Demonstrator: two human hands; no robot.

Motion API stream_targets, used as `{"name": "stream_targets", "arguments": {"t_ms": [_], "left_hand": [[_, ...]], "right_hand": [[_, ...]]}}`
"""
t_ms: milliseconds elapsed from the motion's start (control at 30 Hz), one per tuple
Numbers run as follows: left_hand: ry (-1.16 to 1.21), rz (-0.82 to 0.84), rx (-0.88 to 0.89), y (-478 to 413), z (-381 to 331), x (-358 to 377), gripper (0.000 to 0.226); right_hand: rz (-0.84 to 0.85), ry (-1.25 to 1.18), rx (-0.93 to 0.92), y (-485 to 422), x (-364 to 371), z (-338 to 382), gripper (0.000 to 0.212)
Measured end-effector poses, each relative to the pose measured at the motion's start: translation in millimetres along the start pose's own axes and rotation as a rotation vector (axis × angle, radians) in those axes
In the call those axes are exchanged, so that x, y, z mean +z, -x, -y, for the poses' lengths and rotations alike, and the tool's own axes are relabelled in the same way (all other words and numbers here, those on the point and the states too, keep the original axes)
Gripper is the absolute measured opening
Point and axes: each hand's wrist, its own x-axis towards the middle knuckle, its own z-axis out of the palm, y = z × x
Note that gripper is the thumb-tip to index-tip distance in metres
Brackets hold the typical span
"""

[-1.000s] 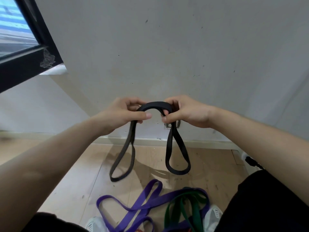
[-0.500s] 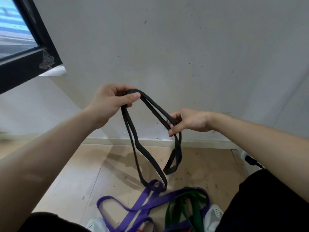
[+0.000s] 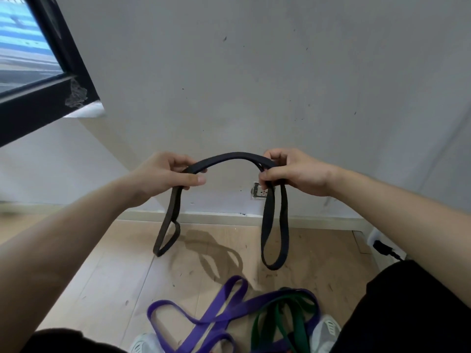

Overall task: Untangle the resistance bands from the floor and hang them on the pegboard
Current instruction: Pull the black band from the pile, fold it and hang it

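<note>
A black resistance band (image 3: 233, 157) arches between my two hands at chest height in front of a grey wall. My left hand (image 3: 167, 174) grips its left part, from which a short loop hangs down. My right hand (image 3: 293, 171) pinches the right part, and a longer loop dangles below it. On the wooden floor near my feet lie a purple band (image 3: 211, 317) and a green band (image 3: 285, 319), crossed over each other. No pegboard is in view.
A dark-framed window (image 3: 43, 80) is at the upper left. A small wall socket (image 3: 260, 191) sits low on the wall above the skirting. A white power strip with a black plug (image 3: 382, 247) lies at the right. My white shoes (image 3: 326, 332) touch the floor bands.
Half a second ago my left hand was raised and my right lower, with the band slanting. Now both hands are level and wider apart, and the band hangs in two separate loops.
</note>
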Motion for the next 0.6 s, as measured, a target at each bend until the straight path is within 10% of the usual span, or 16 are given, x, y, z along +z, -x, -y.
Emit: {"name": "stream_targets", "arguments": {"t_ms": [267,600], "left_hand": [[0.147,-0.010,0.124,-3,-27,36,0.044],[0.181,-0.175,0.243,-5,-35,38,0.012]], "right_hand": [[0.022,-0.008,-0.071,-4,28,15,0.014],[0.078,0.146,0.025,-6,23,4,0.017]]}}
